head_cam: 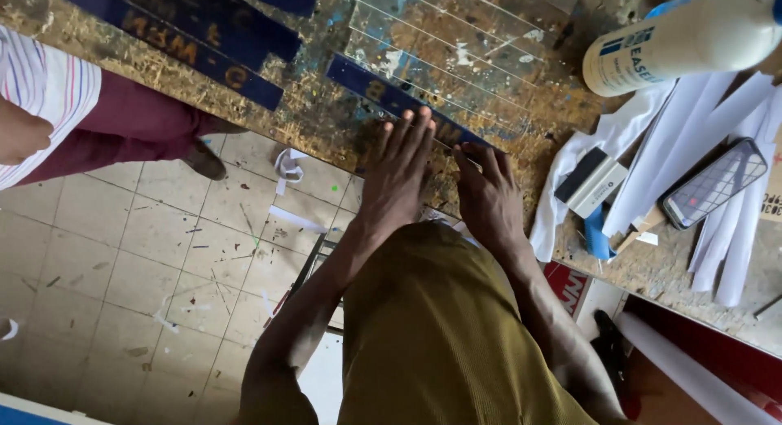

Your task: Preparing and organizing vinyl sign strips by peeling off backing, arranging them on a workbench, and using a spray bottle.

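Hands lie flat side by side at the near edge of the bench [521,160]: the left hand [397,176] and the right hand [486,193] both have fingers spread and pressed down, gripping nothing, on a blue strip [383,95] that lies aslant just before a row of clear strips [456,42]. Pressing well here likely means even weight from both palms and smoothing along the strip from its middle toward its ends, though whether it is a film or a rigid piece is hard to tell. A bottle [684,38], phone [715,182] and white paper [733,140] lie off to the right, well apart.
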